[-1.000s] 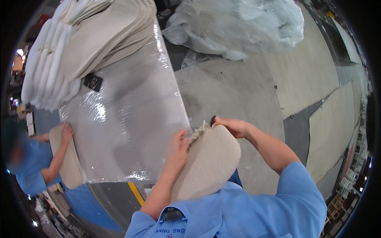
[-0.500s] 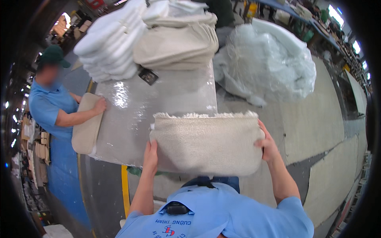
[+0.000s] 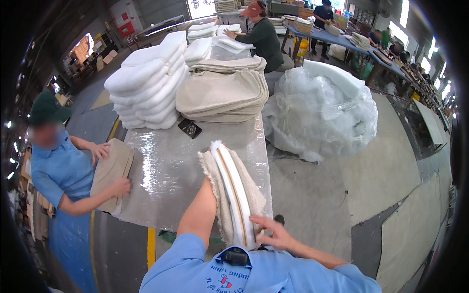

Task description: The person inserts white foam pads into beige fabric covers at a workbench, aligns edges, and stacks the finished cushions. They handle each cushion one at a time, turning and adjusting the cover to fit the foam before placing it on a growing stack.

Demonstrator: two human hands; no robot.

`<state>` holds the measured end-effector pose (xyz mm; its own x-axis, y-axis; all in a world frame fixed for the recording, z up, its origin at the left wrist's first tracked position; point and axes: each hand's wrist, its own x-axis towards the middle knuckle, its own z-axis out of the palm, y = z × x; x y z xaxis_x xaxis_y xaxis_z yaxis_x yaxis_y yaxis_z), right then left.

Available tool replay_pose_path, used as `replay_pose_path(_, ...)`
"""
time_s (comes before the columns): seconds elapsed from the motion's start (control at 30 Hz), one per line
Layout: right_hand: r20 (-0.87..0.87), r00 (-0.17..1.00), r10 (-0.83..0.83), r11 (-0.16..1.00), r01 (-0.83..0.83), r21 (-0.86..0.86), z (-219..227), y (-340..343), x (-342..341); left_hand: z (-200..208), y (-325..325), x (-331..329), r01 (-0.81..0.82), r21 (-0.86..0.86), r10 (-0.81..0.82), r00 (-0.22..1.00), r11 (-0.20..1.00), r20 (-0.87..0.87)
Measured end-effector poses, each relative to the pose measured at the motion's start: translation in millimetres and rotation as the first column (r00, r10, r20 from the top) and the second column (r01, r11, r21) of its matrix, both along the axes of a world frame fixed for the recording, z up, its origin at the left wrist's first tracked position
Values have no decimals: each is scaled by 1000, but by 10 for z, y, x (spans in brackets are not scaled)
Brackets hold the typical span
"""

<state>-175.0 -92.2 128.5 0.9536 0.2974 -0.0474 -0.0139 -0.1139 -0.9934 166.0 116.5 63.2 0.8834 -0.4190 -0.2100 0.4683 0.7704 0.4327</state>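
Note:
A beige fabric cushion cover [image 3: 250,188] stands on edge in front of my chest, its frayed open side facing up. Inside it show white padding [image 3: 225,168] and a thin brown layer running between the white parts. My left hand [image 3: 208,181] supports the cushion's far end from the left; its fingers are mostly hidden behind the fabric. At the near end, on the right, my right hand [image 3: 274,234] has its fingers stretched out and apart, the tips at the edge of the cover.
A plastic-covered table [image 3: 161,195] holds stacked white pads [image 3: 141,93], piled beige covers [image 3: 222,95] and a small dark object [image 3: 189,129]. A co-worker [image 3: 61,161] on the left handles beige covers [image 3: 110,171]. Another person [image 3: 266,36] works behind. A plastic-wrapped bundle [image 3: 322,110] stands right.
The cushion has turned from lying broadside to standing on edge, opening up. My left hand has gone behind its far end; my right hand has come down to the near end. The view has tilted up.

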Motion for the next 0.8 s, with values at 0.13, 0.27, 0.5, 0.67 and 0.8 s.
replay_pose_path(0.13, -2, 908, -418, 899, 413, -143, -125, 4, 749, 183, -486, -289, -15, -49, 6, 984, 999, -177)
replay_pose_path(0.27, 286, 871, -400, 891, 442, -101, 36, 170, 2149, 324, -392, -551, -2, 122, -2, 999, 992, 38)
replay_pose_path(0.5, -16, 947, -320, 945, 318, -82, -124, -337, 3231, 410, -890, -926, -118, 447, -36, 946, 887, 322)
replay_pose_path(0.67, -238, 970, -47, 994, 23, -103, 176, -344, 3396, 273, -782, -949, -158, 696, -138, 927, 701, 349)
replay_pose_path(0.8, 158, 965, -207, 930, 245, -273, 17, -714, 3346, 301, -1252, -1020, -151, 656, -131, 924, 739, 360)
